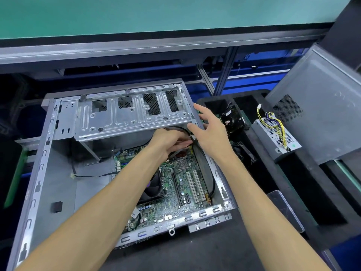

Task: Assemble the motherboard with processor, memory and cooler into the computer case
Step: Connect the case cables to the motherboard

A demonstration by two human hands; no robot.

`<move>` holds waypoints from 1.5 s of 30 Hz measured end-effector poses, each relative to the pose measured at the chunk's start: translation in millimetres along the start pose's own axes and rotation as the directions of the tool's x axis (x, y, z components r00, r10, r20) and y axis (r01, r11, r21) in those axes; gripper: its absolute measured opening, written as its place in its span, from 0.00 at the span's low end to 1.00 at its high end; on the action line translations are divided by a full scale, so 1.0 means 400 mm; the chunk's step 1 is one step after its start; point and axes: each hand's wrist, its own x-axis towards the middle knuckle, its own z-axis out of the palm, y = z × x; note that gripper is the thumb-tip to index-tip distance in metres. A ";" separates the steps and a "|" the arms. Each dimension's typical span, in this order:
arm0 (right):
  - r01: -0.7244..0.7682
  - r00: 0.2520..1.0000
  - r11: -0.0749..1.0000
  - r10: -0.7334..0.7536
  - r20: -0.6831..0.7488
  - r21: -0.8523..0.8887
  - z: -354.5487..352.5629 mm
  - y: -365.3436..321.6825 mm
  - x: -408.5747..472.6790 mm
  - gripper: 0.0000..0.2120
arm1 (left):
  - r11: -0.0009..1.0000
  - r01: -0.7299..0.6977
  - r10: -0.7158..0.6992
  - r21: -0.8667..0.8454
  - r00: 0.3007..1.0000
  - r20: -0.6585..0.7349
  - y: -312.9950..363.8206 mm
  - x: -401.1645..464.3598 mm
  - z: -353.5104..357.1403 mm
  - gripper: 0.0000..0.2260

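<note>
An open grey computer case [45, 153] lies on its side in front of me. The green motherboard [175, 184] sits inside it, with the black cooler fan [154, 190] partly hidden under my left forearm. My left hand [170, 138] reaches in under the drive cage [132, 114], fingers curled round a black cable [203, 153] near the board's far edge. My right hand [211, 130] hovers over the case's right wall with its fingers spread, thumb close to the cable's white connector [192, 136].
A black foam tray [273, 173] to the right holds a hard drive [232, 118] and a power supply [275, 137] with yellow wires. The grey side panel [322, 106] leans at the far right. A green-topped bench [156, 14] runs behind.
</note>
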 end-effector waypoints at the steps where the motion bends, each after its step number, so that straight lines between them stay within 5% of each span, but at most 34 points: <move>1: -0.001 1.000 1.000 0.001 -0.001 0.000 0.000 0.000 0.000 0.27 | 1.000 0.009 -0.009 -0.027 1.000 0.012 0.002 -0.001 -0.001 0.03; 4: -0.009 1.000 1.000 0.009 0.002 0.006 0.000 -0.003 -0.001 0.27 | 0.999 0.038 -0.038 -0.005 0.999 0.031 0.006 0.006 -0.006 0.05; 7: -0.015 1.000 1.000 0.015 0.005 0.004 -0.001 -0.009 -0.003 0.26 | 0.925 0.017 -0.006 0.379 1.000 -0.028 0.009 0.015 -0.023 0.02; 9: -0.021 1.000 1.000 0.021 0.007 0.011 -0.002 -0.010 -0.004 0.26 | 0.578 -0.029 0.150 0.815 0.986 -0.072 0.015 0.022 -0.052 0.05; 11: -0.027 1.000 0.999 0.026 0.008 0.017 -0.002 -0.013 -0.004 0.26 | 0.241 -0.003 0.270 0.971 0.961 -0.064 0.020 0.023 -0.082 0.03; 13: -0.032 0.999 0.999 0.032 0.012 0.021 -0.002 -0.015 -0.005 0.26 | 0.133 0.074 0.234 0.988 0.967 -0.104 0.022 0.026 -0.100 0.04; 17: -0.049 0.999 0.998 0.049 0.017 0.028 -0.004 -0.017 -0.006 0.26 | 0.098 0.148 0.095 0.984 0.983 -0.157 0.023 0.036 -0.109 0.20; 22: -0.054 0.998 0.998 0.053 0.026 0.033 -0.004 -0.020 -0.008 0.27 | 0.088 0.135 0.150 0.987 0.978 -0.147 0.036 0.051 -0.134 0.18; 29: -0.057 0.998 0.998 0.056 0.024 0.037 -0.004 -0.024 -0.009 0.27 | 0.247 0.037 0.213 0.968 0.973 -0.091 0.029 0.059 -0.144 0.16; 34: -0.055 0.998 0.998 0.054 0.025 0.037 -0.004 -0.025 -0.010 0.27 | 0.154 -0.011 0.206 0.988 0.978 -0.021 0.021 0.030 -0.111 0.19; 38: -0.053 0.998 0.998 0.052 0.028 0.033 -0.006 -0.027 -0.009 0.27 | -0.014 -0.013 0.139 1.000 0.990 0.015 0.016 -0.009 -0.075 0.23; 45: -0.047 0.999 0.998 0.047 0.026 0.032 -0.005 -0.022 -0.006 0.27 | -0.080 -0.257 0.044 0.963 0.964 0.261 0.054 -0.147 -0.111 0.21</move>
